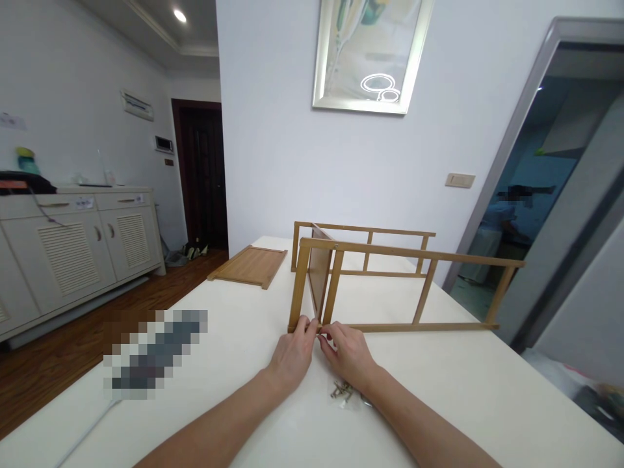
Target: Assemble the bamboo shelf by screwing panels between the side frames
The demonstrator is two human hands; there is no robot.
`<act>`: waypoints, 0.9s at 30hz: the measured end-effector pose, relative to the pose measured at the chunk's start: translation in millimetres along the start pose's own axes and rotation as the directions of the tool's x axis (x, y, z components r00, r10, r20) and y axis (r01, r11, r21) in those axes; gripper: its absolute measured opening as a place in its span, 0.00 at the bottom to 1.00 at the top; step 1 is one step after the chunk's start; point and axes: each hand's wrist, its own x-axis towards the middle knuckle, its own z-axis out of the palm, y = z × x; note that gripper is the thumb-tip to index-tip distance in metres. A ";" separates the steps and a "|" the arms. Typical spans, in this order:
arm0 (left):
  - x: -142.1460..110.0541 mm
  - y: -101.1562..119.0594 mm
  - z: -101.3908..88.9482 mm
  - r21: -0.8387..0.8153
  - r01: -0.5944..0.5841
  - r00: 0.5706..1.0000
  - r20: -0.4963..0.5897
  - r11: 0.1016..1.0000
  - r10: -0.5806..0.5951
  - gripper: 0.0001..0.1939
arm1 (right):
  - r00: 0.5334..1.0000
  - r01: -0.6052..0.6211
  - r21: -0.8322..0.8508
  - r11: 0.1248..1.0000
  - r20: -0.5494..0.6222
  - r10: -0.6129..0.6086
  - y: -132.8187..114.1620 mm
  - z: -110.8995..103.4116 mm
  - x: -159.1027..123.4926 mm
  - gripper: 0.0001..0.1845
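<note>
A wooden frame (390, 251) with two ladder-like sides lies on its side on the white table (229, 390). An upright wooden panel (319, 273) joins the sides near their left end. My left hand (292, 357) is closed on the near side's lower rail, by the foot of the panel. Close beside it, my right hand (350, 351) pinches at the same rail joint. Whatever lies between its fingertips is too small and hidden to name. Just below my right hand is a clear bag of screws (342, 392), partly covered by the wrist.
A slatted wooden panel (251, 265) lies flat at the table's far left corner. On the left, a blurred-out dark object (158, 354) has a white cable (88, 432) running from it. The wall (390, 175) stands just behind the table.
</note>
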 end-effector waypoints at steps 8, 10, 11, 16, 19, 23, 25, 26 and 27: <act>1.6 -1.3 2.0 -0.006 -0.001 1.000 0.003 1.000 0.001 0.20 | 0.994 0.108 -0.174 0.979 -0.002 -0.110 -0.4 3.3 2.9 0.06; 1.6 -1.4 1.0 -0.005 0.005 1.000 0.003 1.000 -0.005 0.20 | 0.989 0.149 -0.217 0.965 0.021 -0.148 -0.6 2.6 4.0 0.05; 1.5 -1.3 0.3 -0.004 0.007 1.000 0.005 1.000 -0.007 0.20 | 0.986 0.167 -0.233 0.958 0.038 -0.163 -0.8 2.0 4.6 0.05; 1.6 -0.7 -3.4 -0.013 0.006 1.000 0.028 1.000 -0.005 0.20 | 0.972 0.232 -0.310 0.922 0.113 -0.207 -2.8 -1.0 7.4 0.04; 1.7 -0.8 -4.5 -0.013 0.003 0.999 0.042 1.000 -0.003 0.20 | 0.966 0.247 -0.346 0.905 0.163 -0.201 -4.7 -2.3 9.0 0.04; 1.5 -1.3 -4.7 -0.005 0.014 0.998 0.055 1.000 -0.013 0.21 | 0.952 0.261 -0.366 0.893 0.251 -0.176 -7.2 -5.7 10.8 0.05; 1.6 -1.7 -4.2 -0.004 0.024 0.998 0.059 1.000 -0.023 0.21 | 0.941 0.264 -0.373 0.890 0.301 -0.154 -8.3 -7.6 11.5 0.06; 1.8 -1.8 -3.8 -0.005 0.027 0.998 0.061 1.000 -0.026 0.21 | 0.936 0.263 -0.377 0.888 0.323 -0.140 -8.8 -8.3 11.9 0.06; 1.9 -2.0 -3.3 -0.007 0.029 0.998 0.062 1.000 -0.029 0.21 | 0.932 0.261 -0.380 0.887 0.340 -0.128 -9.4 -8.8 12.2 0.07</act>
